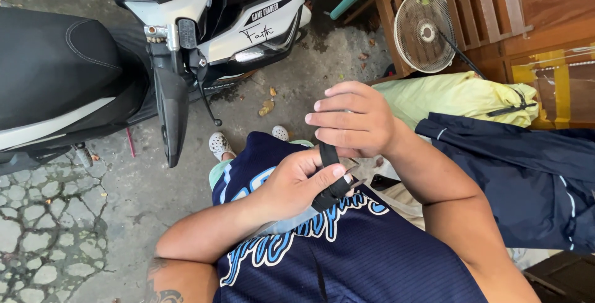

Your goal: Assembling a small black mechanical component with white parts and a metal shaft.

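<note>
Close in front of my chest, my left hand pinches a black strap between thumb and fingers. My right hand sits just above it, fingers curled over the strap's upper end. The strap runs down from under my right hand into my left hand. Below both hands is my navy jersey with light blue lettering. What the strap is attached to is hidden behind my hands.
A white and black scooter stands close on the left, its black seat at far left. A dark jacket and a yellow bag lie on the right. A small fan leans against wooden furniture. Cracked concrete ground below.
</note>
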